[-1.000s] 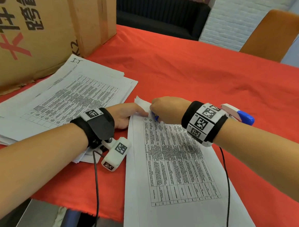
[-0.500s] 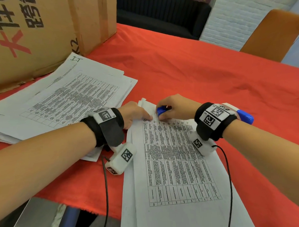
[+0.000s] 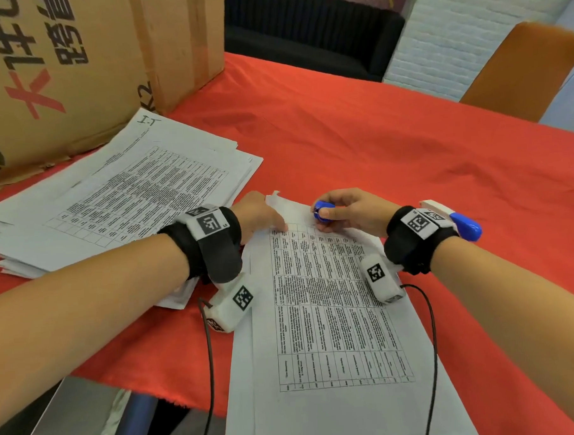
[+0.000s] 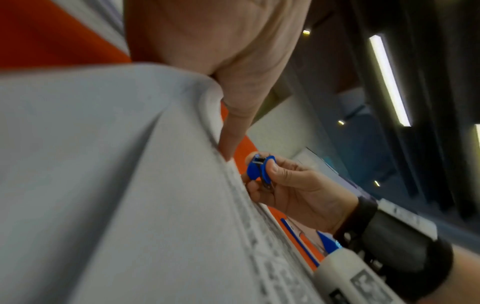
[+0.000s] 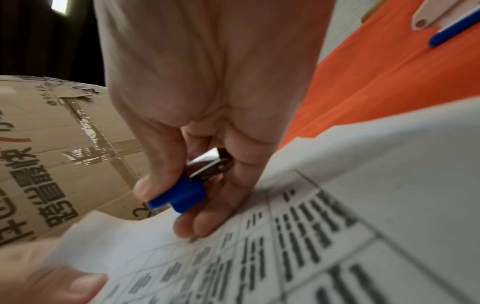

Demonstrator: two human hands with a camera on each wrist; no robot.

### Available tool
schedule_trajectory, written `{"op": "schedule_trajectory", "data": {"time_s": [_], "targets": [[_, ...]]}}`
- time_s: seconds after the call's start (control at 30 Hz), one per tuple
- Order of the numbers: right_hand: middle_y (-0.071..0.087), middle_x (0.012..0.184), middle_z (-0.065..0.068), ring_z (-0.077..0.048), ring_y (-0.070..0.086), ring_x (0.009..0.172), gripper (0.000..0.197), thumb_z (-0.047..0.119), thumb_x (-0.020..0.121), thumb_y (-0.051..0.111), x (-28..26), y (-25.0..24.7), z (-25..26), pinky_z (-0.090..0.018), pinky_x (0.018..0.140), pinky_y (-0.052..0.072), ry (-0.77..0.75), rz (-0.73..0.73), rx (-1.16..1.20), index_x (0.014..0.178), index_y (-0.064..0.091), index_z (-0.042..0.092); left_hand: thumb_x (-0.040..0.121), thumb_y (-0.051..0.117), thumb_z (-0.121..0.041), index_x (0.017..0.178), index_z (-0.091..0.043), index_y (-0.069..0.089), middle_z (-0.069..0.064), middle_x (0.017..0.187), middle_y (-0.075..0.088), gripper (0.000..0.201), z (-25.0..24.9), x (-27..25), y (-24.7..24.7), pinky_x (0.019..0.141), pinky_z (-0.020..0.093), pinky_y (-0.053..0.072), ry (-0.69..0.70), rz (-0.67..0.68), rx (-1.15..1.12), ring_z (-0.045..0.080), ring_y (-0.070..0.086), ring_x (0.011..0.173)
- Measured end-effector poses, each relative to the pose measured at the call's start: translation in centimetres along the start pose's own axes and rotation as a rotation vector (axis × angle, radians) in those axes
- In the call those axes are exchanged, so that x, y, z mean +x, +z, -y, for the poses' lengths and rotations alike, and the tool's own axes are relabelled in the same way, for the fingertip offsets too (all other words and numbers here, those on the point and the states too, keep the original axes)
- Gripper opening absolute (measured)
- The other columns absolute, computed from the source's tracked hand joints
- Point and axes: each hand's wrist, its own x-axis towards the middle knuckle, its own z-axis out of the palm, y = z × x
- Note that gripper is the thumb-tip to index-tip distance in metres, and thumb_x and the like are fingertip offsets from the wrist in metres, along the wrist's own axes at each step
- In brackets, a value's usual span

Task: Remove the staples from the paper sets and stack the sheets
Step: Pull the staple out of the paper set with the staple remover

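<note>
A printed paper set [image 3: 329,317] lies lengthwise on the red tablecloth in front of me, its near end past the table edge. My left hand [image 3: 262,215] rests on its top left corner, a straight fingertip [image 4: 230,150] pressing the sheet down; that corner curls up slightly. My right hand [image 3: 341,211] pinches a small blue staple remover [image 3: 321,211] between thumb and fingers, just above the set's top edge. The wrist views show the blue staple remover [image 5: 182,195] with its metal jaws, and the blue staple remover [image 4: 259,167] held clear of the paper. No staple is visible.
A loose pile of printed sheets [image 3: 123,195] lies at the left. Behind it stands a large cardboard box [image 3: 75,62]. A white and blue stapler [image 3: 456,219] lies right of my right wrist. An orange chair [image 3: 529,65] stands beyond the table.
My right hand has drawn back to the right from the paper's top left corner and turned, so the blue staple remover now shows. The left hand stays on the corner.
</note>
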Motion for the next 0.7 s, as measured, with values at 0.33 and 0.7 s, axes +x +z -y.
{"op": "schedule_trajectory", "data": {"time_s": [0.33,0.7], "targets": [[0.06,0.104,-0.005,-0.022,0.057,0.095,0.038,0.024,0.084,0.071,-1.4,1.9,6.7,-0.031,0.083,0.044,-0.298,-0.13,-1.106,0.116,0.059,0.008,0.101,0.025,-0.005,0.092,0.012,0.052,0.025,0.093,0.058,0.033,-3.9,-3.4,1.1,0.082,0.039,0.051,-0.168,0.411,-1.032,0.031,0.059,0.085],[0.057,0.098,-0.004,-0.019,0.048,0.086,0.026,0.019,0.084,0.07,0.0,2.1,4.8,-0.027,0.072,0.036,0.046,-0.053,-1.348,0.105,0.06,0.006,0.094,0.045,-0.011,0.08,-0.009,0.054,0.001,0.063,0.04,0.017,-2.4,-0.3,0.2,0.044,0.019,0.027,0.002,0.096,-0.173,0.011,0.032,0.051]]}}
